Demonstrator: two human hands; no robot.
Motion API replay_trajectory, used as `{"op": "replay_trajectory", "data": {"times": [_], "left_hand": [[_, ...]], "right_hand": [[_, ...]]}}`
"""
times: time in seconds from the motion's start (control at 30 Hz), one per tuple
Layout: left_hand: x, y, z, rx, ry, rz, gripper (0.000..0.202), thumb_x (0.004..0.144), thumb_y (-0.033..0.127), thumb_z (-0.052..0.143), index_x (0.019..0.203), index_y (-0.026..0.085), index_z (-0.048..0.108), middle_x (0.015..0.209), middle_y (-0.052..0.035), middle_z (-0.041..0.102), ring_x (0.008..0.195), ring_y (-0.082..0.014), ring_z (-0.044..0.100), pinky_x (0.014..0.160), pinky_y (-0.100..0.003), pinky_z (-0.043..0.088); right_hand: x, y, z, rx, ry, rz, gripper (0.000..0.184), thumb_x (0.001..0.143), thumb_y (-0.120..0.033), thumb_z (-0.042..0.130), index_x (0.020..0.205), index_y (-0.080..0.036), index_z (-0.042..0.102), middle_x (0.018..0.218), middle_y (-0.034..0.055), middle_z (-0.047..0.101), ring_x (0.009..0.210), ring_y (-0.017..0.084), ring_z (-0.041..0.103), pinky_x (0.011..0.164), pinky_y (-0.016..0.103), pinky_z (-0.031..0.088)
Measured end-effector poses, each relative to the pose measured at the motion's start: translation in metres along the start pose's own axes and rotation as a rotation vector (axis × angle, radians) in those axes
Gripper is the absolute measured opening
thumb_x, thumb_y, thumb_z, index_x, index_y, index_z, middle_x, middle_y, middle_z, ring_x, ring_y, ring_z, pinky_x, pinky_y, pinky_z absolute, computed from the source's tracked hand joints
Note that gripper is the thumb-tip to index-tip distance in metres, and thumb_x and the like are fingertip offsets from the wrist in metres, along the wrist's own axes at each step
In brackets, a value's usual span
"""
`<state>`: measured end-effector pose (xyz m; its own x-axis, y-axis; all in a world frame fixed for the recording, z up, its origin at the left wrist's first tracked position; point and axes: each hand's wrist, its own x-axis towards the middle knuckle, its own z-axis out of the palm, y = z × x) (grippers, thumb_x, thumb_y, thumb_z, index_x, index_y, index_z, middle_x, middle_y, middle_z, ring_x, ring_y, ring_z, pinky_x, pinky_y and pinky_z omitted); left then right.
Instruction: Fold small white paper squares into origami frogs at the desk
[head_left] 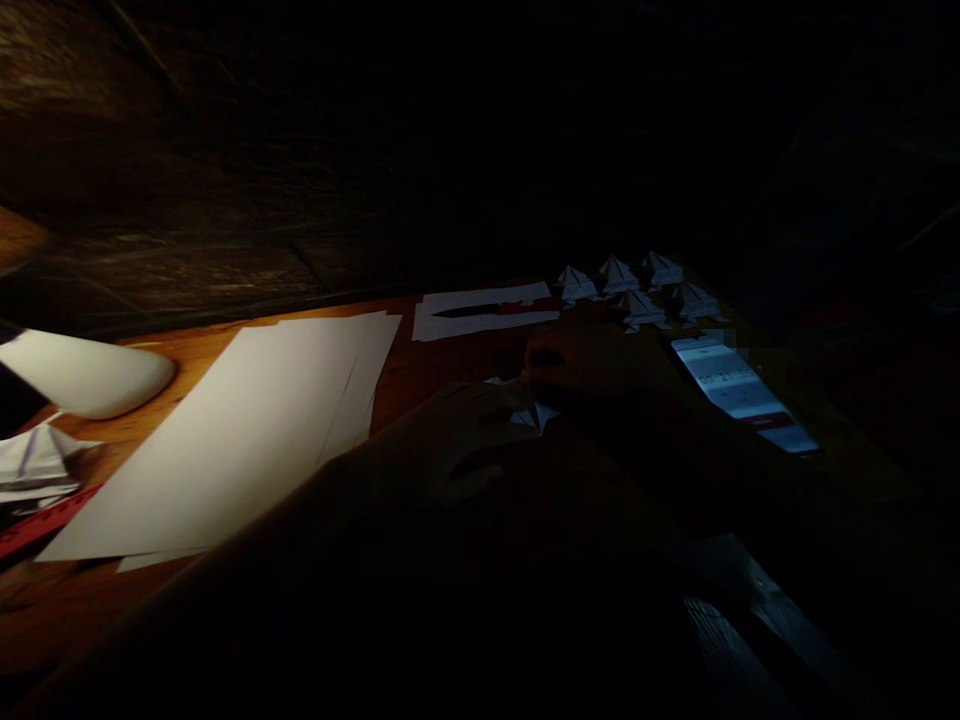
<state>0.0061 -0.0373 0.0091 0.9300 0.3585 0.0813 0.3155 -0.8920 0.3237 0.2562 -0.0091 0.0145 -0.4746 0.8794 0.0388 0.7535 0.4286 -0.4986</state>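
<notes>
A small white folded paper figure is on the wooden table, between my hands. My left hand lies over its left side, fingers pressing on the paper and the thumb held apart below. From the right, my right hand has its fingers curled closed at the figure's upper edge, pinching it. Both hands are in deep shadow and cover much of the figure. Beyond my right hand stand several finished-looking folded paper figures of a similar pointed shape.
Large white paper sheets lie at left, beside a white rounded lamp-like object, a red ruler-like strip and a crumpled-looking folded paper. Farther back, a knife rests on smaller sheets. A lit phone lies right.
</notes>
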Motion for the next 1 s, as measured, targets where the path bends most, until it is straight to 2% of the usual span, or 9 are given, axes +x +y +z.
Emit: {"op": "replay_trajectory", "data": {"times": [0.13, 0.33, 0.53, 0.63, 0.8, 1.0], "left_hand": [[0.001, -0.001, 0.000, 0.008, -0.012, 0.009, 0.049, 0.091, 0.028, 0.061, 0.140, 0.032, 0.057, 0.154, -0.0048, 0.047, 0.138, -0.0342, 0.045, 0.117, -0.057, 0.038], [0.002, 0.000, 0.000, 0.030, -0.017, 0.007, 0.049, 0.092, 0.028, 0.061, 0.141, 0.029, 0.056, 0.153, -0.0061, 0.047, 0.138, -0.0332, 0.044, 0.117, -0.055, 0.037], [0.002, 0.004, 0.001, 0.034, -0.033, -0.019, 0.047, 0.095, 0.024, 0.057, 0.142, 0.025, 0.054, 0.150, -0.0075, 0.048, 0.139, -0.0316, 0.041, 0.119, -0.058, 0.032], [0.002, 0.007, 0.000, 0.049, -0.046, -0.020, 0.047, 0.095, 0.023, 0.055, 0.142, 0.025, 0.053, 0.150, -0.0066, 0.048, 0.140, -0.0302, 0.040, 0.121, -0.059, 0.030], [0.003, 0.011, 0.000, 0.044, -0.023, -0.010, 0.047, 0.092, 0.020, 0.057, 0.139, 0.024, 0.055, 0.149, -0.0068, 0.049, 0.138, -0.0311, 0.042, 0.119, -0.059, 0.033], [0.001, 0.010, 0.003, 0.032, -0.018, -0.016, 0.047, 0.094, 0.020, 0.056, 0.141, 0.025, 0.054, 0.148, -0.0069, 0.050, 0.137, -0.0307, 0.044, 0.119, -0.057, 0.035]], "right_hand": [[0.002, -0.003, 0.006, -0.014, 0.016, 0.048, 0.005, 0.088, -0.023, 0.064, 0.085, -0.020, 0.068, 0.103, 0.0060, 0.071, 0.089, 0.020, 0.062, 0.076, 0.030, 0.042], [0.004, 0.000, 0.016, -0.043, 0.059, 0.038, 0.005, 0.087, -0.020, 0.062, 0.084, -0.017, 0.066, 0.102, 0.0086, 0.068, 0.087, 0.020, 0.060, 0.076, 0.032, 0.043], [0.000, -0.013, 0.008, -0.095, 0.048, 0.062, 0.010, 0.087, -0.025, 0.068, 0.082, -0.017, 0.066, 0.098, 0.0085, 0.068, 0.087, 0.019, 0.059, 0.076, 0.031, 0.042], [0.000, -0.011, 0.009, -0.127, 0.076, 0.074, 0.009, 0.086, -0.026, 0.069, 0.083, -0.017, 0.068, 0.097, 0.0083, 0.069, 0.088, 0.021, 0.060, 0.076, 0.032, 0.042], [0.003, -0.003, 0.014, -0.073, 0.069, 0.040, 0.004, 0.086, -0.019, 0.066, 0.082, -0.018, 0.067, 0.097, 0.0066, 0.069, 0.083, 0.019, 0.061, 0.073, 0.030, 0.044], [0.000, -0.009, 0.010, -0.080, 0.055, 0.081, 0.007, 0.087, -0.022, 0.067, 0.082, -0.018, 0.068, 0.098, 0.0079, 0.070, 0.087, 0.019, 0.062, 0.074, 0.030, 0.043]]}}
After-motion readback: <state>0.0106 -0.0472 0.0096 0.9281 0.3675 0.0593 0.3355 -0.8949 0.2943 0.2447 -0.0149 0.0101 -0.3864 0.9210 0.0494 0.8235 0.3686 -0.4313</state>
